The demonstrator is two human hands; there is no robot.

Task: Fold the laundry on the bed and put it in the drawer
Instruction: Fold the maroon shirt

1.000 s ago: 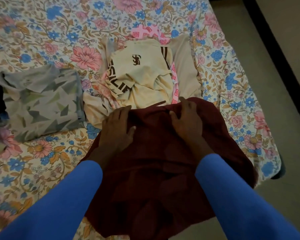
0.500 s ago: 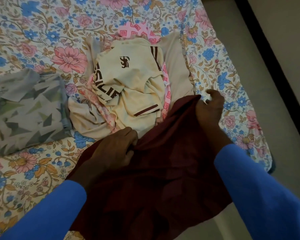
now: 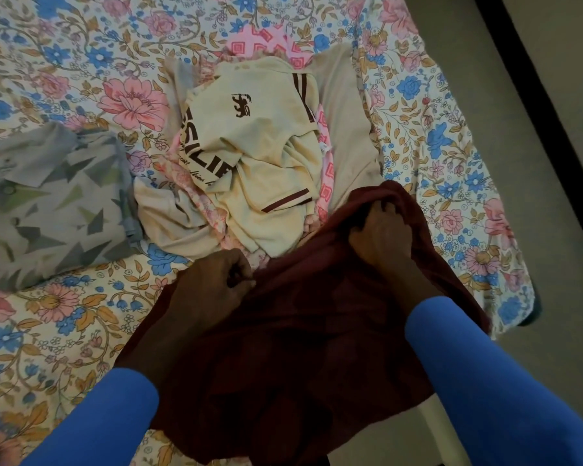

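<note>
A dark maroon garment (image 3: 303, 338) lies spread over the near corner of the floral bed (image 3: 64, 331) and hangs past its edge. My left hand (image 3: 212, 287) is closed on the garment's upper left edge. My right hand (image 3: 381, 237) bunches its upper right edge in a fist. Just beyond the maroon cloth sits a loose pile: a cream shirt with dark lettering (image 3: 253, 156) on top of pink patterned clothes (image 3: 263, 45) and a beige piece (image 3: 344, 129). No drawer is in view.
A folded grey garment with a triangle print (image 3: 54, 203) lies on the bed to the left of the pile. The bed's right edge drops to a grey floor (image 3: 552, 230), crossed by a dark strip (image 3: 546, 82) at the far right.
Both hands went from lying flat on the maroon garment to gripping its top edge. The right hand reached out to the right corner, then drew it back inward, bunching the cloth.
</note>
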